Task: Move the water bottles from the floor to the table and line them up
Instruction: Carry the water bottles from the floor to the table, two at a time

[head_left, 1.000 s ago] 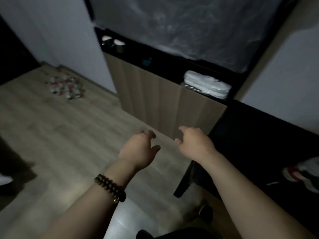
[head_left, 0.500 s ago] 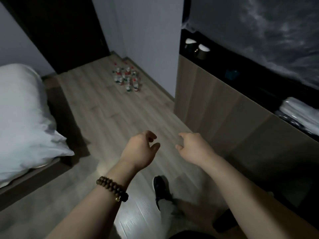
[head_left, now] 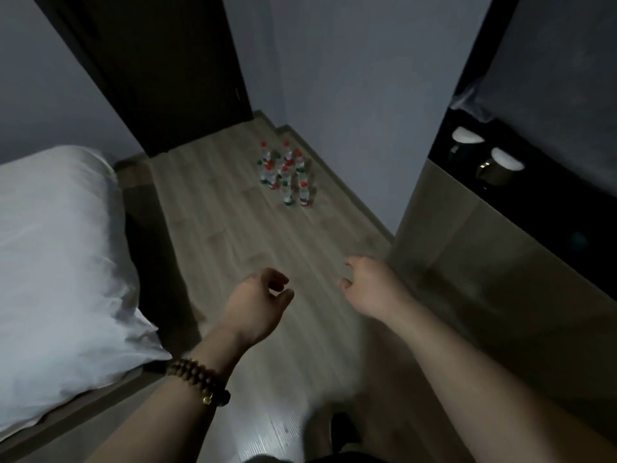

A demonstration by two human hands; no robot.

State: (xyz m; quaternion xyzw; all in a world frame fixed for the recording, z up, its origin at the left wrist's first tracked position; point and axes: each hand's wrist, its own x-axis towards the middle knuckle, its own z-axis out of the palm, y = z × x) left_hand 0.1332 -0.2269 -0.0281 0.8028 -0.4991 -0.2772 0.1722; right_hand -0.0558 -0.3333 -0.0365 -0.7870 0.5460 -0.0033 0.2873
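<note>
Several small clear water bottles with red caps and red or green labels stand clustered on the wooden floor, far ahead by the wall. My left hand, with a bead bracelet on its wrist, hangs in front of me with loosely curled fingers and holds nothing. My right hand is beside it, also loosely curled and holding nothing. Both hands are well short of the bottles. The wooden cabinet with a dark shelf on top is at my right.
A bed with a white pillow fills the left side. A dark door stands at the far end. Two cups sit on the dark shelf at right. The wooden floor runs between bed and cabinet toward the bottles.
My view has swung left and forward: the bottles have shifted from the far left to the middle ahead, and the bed has come into view. Both hands stay held out, holding nothing.
</note>
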